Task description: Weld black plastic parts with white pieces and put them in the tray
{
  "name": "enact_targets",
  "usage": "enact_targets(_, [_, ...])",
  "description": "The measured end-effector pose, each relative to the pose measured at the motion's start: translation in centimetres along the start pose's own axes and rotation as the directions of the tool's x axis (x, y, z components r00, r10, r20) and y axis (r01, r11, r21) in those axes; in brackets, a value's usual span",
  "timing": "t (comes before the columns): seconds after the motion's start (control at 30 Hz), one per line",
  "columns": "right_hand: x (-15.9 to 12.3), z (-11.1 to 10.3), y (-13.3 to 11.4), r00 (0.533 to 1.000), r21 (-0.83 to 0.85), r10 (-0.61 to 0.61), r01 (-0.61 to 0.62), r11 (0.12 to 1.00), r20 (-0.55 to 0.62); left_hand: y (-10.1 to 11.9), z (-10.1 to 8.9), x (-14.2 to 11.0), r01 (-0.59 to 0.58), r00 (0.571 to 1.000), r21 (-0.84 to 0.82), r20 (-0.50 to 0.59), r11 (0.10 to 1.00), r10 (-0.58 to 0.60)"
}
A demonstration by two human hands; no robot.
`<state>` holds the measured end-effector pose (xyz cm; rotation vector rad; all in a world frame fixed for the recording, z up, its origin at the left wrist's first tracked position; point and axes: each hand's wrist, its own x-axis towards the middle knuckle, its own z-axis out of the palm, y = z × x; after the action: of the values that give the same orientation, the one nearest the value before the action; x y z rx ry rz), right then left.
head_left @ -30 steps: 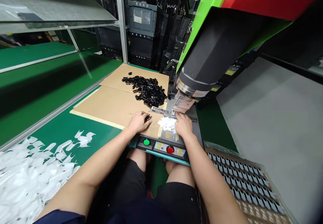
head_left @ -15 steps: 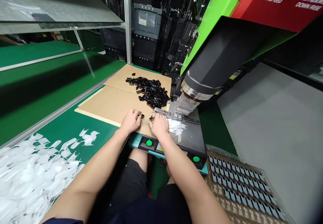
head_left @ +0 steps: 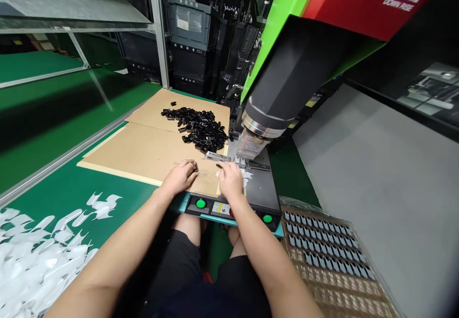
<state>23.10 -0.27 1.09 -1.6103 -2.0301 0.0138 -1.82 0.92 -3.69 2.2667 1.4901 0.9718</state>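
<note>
My left hand (head_left: 180, 176) rests on the cardboard sheet (head_left: 143, 151) with its fingers curled around a small black part at the fingertips. My right hand (head_left: 230, 180) lies just right of it, at the front of the machine's base plate (head_left: 261, 191), pinching another small black part (head_left: 218, 166). A few white plastic pieces (head_left: 248, 177) stick out from under the right hand. Both hands sit just in front of the machine's press head (head_left: 251, 145). A pile of black parts (head_left: 199, 129) lies on the cardboard behind them.
Green buttons (head_left: 201, 203) (head_left: 267, 218) sit on the machine's front panel below my hands. A clear compartment tray (head_left: 326, 256) with several dark parts stands at the right. White plastic pieces (head_left: 36, 260) are heaped on the green table at the left. Black crates (head_left: 190, 21) are stacked behind.
My right hand moved left from the white pieces under the press head toward my left hand and took up a small black part. The left hand stayed on the cardboard.
</note>
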Motion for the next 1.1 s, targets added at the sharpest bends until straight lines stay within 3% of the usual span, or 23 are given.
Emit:
enact_targets(0.17, [-0.2,-2.2,6.2,0.956,-0.019,0.2,-0.209,0.978,-0.215,1.1,1.0,0.6,0.12,0.992,0.124,-0.049,0.985,-0.115])
enact_targets(0.3, [0.5,-2.0,8.5,0.954,-0.064,0.211,-0.23,0.971,-0.215,2.3,1.1,0.6,0.196,0.98,0.253,-0.058,0.947,-0.188])
enact_targets(0.47, [1.2,-1.8,8.6,0.982,-0.155,0.164,-0.177,0.972,-0.095,3.0,0.7,0.3,0.195,0.979,0.364,-0.022,0.911,-0.201])
enact_targets(0.63, [1.2,-2.6,8.4,0.99,-0.247,0.141,-0.138,0.959,-0.006,4.4,1.1,1.9,0.225,0.974,0.245,-0.038,0.943,-0.222])
enact_targets(0.7, [1.0,-2.9,8.4,0.991,-0.249,0.13,-0.124,0.96,0.008,5.9,2.1,3.5,0.211,0.977,0.161,-0.044,0.964,-0.207])
enact_targets(0.83, [0.8,-3.3,8.4,0.992,-0.24,0.124,-0.116,0.964,0.021,10.1,5.3,7.6,0.061,0.998,0.082,-0.024,0.995,-0.059])
enact_targets(0.97, [0.6,-3.6,8.5,0.992,-0.24,0.119,-0.104,0.965,0.049,12.8,8.1,10.4,-0.04,0.999,0.174,0.004,0.984,0.04])
enact_targets(1.1, [0.5,-3.6,8.7,0.992,-0.223,0.117,-0.102,0.97,0.056,13.5,9.4,10.9,-0.089,0.996,0.286,0.034,0.954,0.083])
